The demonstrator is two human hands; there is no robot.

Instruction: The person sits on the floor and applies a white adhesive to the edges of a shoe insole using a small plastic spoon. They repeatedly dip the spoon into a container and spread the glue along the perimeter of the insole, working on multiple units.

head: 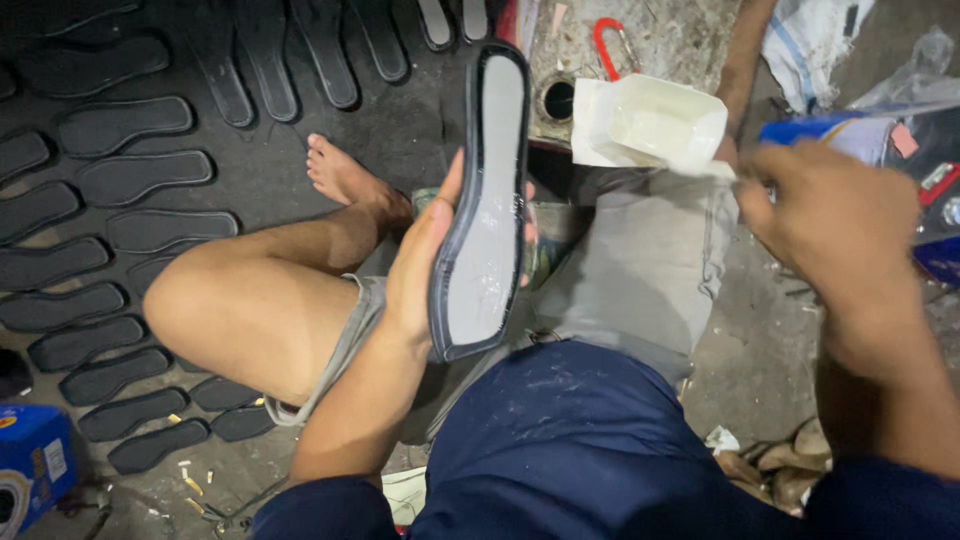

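Rows of dark shoe soles (120, 180) lie flat on the floor (400, 130) at the far left, with a blue box (30, 470) at the lower left corner. Right of them a bare knee (215, 300) is bent up, its foot (345, 175) resting on the floor. The left hand (420, 265) holds a grey shoe sole (485, 200) upright by its edge, pale face toward the camera, above the lap. Further right, a white open container (655, 125) sits near the raised sole's top. The right hand (835, 220) is closed around something thin, too blurred to identify, just beside that container.
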